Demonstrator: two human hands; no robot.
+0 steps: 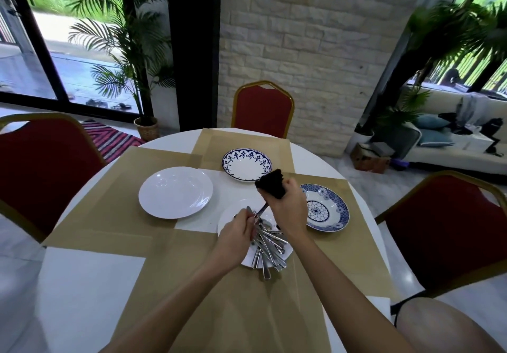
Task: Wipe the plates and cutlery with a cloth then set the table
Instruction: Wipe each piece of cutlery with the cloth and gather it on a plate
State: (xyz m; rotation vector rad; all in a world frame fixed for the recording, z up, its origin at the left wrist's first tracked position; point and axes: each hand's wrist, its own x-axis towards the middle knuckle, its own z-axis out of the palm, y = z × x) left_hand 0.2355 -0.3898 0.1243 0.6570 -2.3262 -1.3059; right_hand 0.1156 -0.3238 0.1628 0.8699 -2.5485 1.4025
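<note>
Round the table point(82, 284), plates point(175, 192) lie at ten, twelve and two o'clock, seemingly set; the near plate point(229, 217) holds the cutlery point(269, 245) heaped within reach; the left hand point(238, 233) grips one piece point(262, 210) steady so the right hand point(286, 210), clenching the cloth point(270, 184), can rub its tip.

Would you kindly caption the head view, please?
Left hand holds a utensil to the dark cloth in the right hand, above piled cutlery.
</note>
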